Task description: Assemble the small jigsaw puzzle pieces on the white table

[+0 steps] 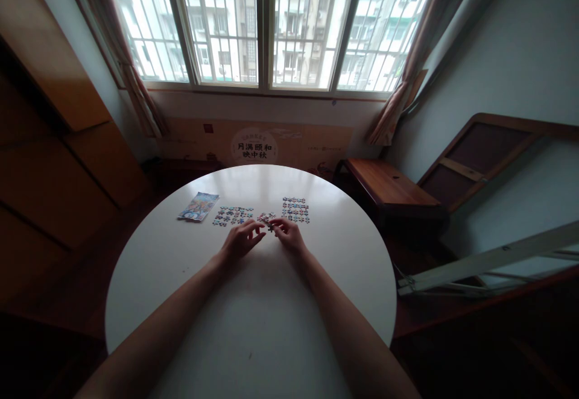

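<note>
My left hand [242,237] and my right hand [289,234] meet near the middle of a round white table [253,320]. Both pinch at a small cluster of jigsaw pieces [266,218] between their fingertips. My right hand's thumb and forefinger hold a dark puzzle piece. My left hand's fingers are curled, touching the same cluster. A patch of loose puzzle pieces [233,216] lies just left of the hands. A joined block of pieces [295,210] lies just right of them. A colourful picture card [198,206] rests further left.
A wooden bench [389,185] stands to the right of the table, with a framed board [479,158] leaning on the wall behind it. A wooden cabinet [58,146] fills the left side. Large barred windows [266,25] and a cardboard panel [256,143] lie beyond the table.
</note>
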